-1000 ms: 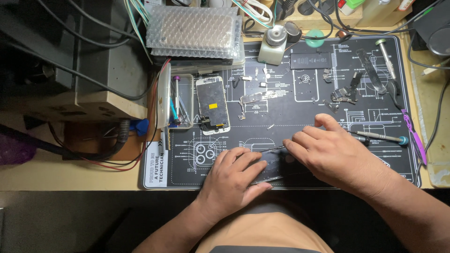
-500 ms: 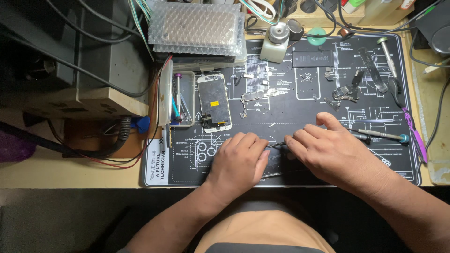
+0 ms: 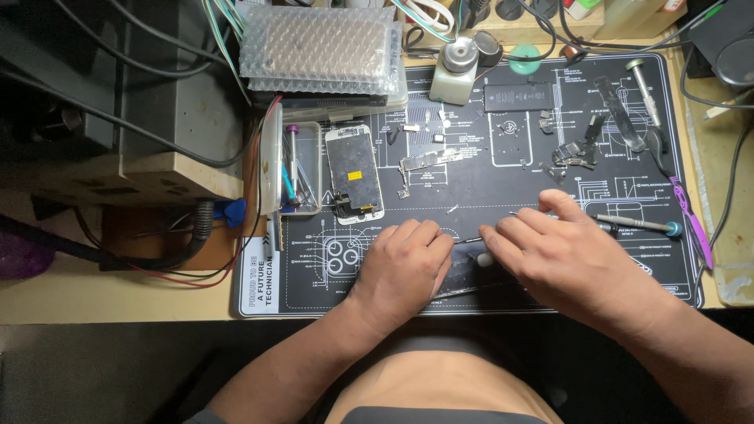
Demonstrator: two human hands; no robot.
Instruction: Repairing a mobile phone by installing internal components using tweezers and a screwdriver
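Here, both hands are working close together near the front edge of the black repair mat (image 3: 550, 169), which is covering the right part of the counter (image 3: 94, 290). The left hand (image 3: 404, 267) is lying palm down with its fingers curled, pressing on a dark phone body (image 3: 465, 271) that is showing only as a narrow strip between the two hands. Whether it is truly gripping the phone or merely steadying it, I cannot tell, since the fingers are hiding the contact. The right hand (image 3: 561, 255) is bending over the phone's right side, fingers drawn together, and appears to be pinching a thin metal tool (image 3: 469, 239) whose tip is pointing left toward the left hand's fingertips.

Doing this well is, by my judgement, calling for steady downward pressure from the left hand so the phone is not sliding, and for a shallow, gentle angle on the tool so it is not slipping or gouging.

The phone itself is looking dark and flat, with a small pale round spot showing near its upper edge; most of it is hidden.

Further back on the mat, a detached white-framed screen (image 3: 355, 173) is lying beside a clear parts tray (image 3: 300, 169) at the mat's left edge. A black battery (image 3: 518, 96) is sitting near the back edge, and a screwdriver (image 3: 636, 224) is resting just right of the right hand.
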